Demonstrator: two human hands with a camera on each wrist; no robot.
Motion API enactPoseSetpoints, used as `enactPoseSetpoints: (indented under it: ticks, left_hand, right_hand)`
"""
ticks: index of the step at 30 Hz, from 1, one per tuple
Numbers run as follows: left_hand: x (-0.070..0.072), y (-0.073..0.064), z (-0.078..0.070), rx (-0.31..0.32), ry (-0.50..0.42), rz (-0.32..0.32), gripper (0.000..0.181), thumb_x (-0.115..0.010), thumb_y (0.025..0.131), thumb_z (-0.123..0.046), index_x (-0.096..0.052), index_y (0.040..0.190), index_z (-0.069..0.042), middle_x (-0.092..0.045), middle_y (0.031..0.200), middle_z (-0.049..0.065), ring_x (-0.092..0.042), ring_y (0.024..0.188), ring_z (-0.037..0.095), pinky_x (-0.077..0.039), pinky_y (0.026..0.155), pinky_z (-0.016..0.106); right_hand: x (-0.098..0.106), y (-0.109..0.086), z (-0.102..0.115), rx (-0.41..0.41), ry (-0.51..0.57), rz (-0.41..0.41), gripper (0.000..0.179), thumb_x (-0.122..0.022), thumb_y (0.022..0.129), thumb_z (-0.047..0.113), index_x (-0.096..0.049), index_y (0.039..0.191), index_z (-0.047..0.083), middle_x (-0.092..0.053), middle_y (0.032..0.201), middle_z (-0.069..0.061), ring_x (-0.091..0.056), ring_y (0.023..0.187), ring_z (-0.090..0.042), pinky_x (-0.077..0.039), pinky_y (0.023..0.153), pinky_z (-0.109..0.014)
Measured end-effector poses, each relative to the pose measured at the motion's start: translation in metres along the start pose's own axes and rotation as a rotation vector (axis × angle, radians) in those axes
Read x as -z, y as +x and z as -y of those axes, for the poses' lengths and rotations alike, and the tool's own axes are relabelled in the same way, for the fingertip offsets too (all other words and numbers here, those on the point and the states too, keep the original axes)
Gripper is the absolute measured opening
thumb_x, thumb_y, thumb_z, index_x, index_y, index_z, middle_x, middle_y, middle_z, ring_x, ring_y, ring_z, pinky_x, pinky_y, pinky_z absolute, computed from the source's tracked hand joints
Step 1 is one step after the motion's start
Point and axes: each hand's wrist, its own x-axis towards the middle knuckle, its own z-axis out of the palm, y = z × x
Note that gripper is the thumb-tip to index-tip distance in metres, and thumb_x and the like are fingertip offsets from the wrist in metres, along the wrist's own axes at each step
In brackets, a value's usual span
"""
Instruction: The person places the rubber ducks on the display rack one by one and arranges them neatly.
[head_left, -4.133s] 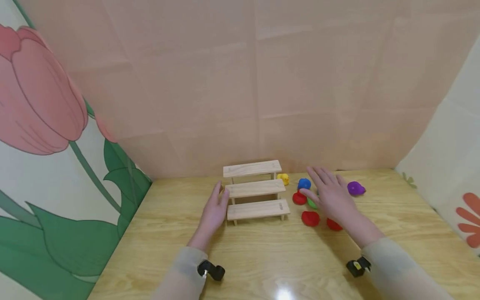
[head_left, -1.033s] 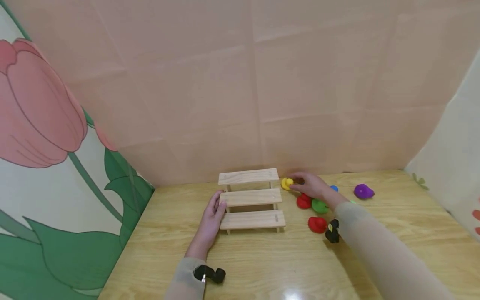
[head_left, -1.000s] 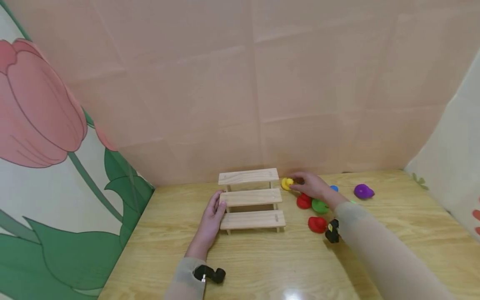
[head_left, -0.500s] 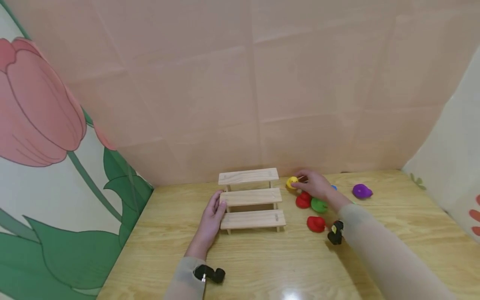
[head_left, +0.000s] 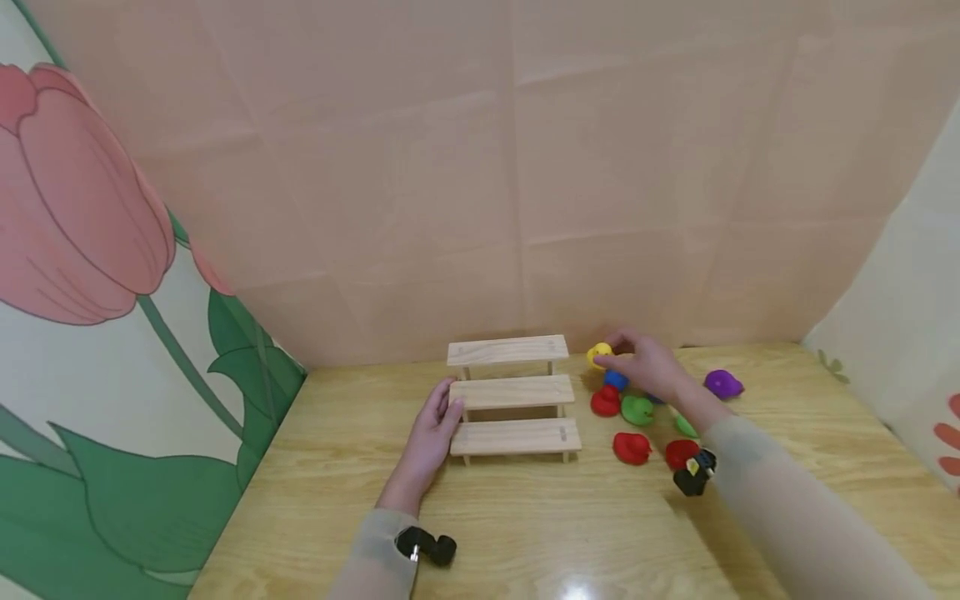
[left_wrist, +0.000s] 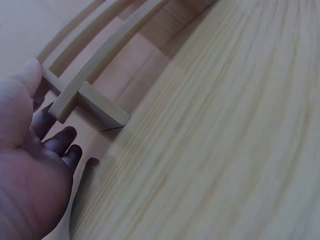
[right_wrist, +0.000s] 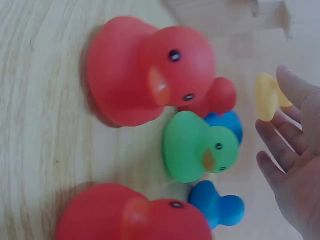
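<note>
Creased pink backdrop [head_left: 390,167], wood-grain worktop [head_left: 517,529]. The left hand [head_left: 432,429] grips the left end of the pale three-tier wooden stand [head_left: 512,392]; only the left wrist view shows the curled lower fingers [left_wrist: 61,140]. Right of the stand, the right hand [head_left: 648,367] pinches a small yellow toy duck [head_left: 597,356]: judged a pick-up, next calling for a steady pinch. Only the head view shows the purple toy duck [head_left: 723,384], farther right of the stand.
</note>
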Motion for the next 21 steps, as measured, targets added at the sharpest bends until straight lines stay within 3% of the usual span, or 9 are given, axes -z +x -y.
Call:
enactPoseSetpoints:
  ticks: [11, 16, 21]
  left_hand:
    - [-0.021, 0.006, -0.006, -0.016, 0.032, 0.032, 0.069, -0.057, 0.117, -0.043, -0.034, 0.173, -0.011, -0.038, 0.175, 0.016, -0.036, 0.161, 0.032, -0.032, 0.13, 0.051]
    - [-0.025, 0.006, -0.003, -0.001, 0.02, 0.032, 0.07, -0.058, 0.116, -0.046, -0.034, 0.173, -0.014, -0.037, 0.176, 0.013, -0.034, 0.162, 0.028, -0.031, 0.131, 0.048]
    - [-0.024, 0.007, 0.001, 0.011, 0.006, 0.029, 0.072, -0.058, 0.114, -0.049, -0.032, 0.175, -0.02, -0.031, 0.179, 0.01, -0.028, 0.164, 0.028, -0.026, 0.133, 0.048]
  right_hand:
    - [0.026, -0.019, 0.031, -0.036, 0.077, -0.049, 0.054, -0.076, 0.106, 0.048, -0.063, 0.133, 0.004, -0.067, 0.135, -0.02, -0.061, 0.133, -0.046, -0.051, 0.113, -0.065]
    - [0.034, -0.026, 0.044, -0.05, 0.105, -0.082, 0.063, -0.076, 0.103, 0.055, -0.061, 0.138, 0.005, -0.066, 0.137, -0.019, -0.062, 0.131, -0.044, -0.053, 0.112, -0.063]
    - [0.035, -0.029, 0.062, -0.008, 0.113, -0.112, 0.061, -0.078, 0.102, 0.054, -0.064, 0.136, 0.006, -0.068, 0.135, -0.017, -0.065, 0.13, -0.042, -0.055, 0.11, -0.062]
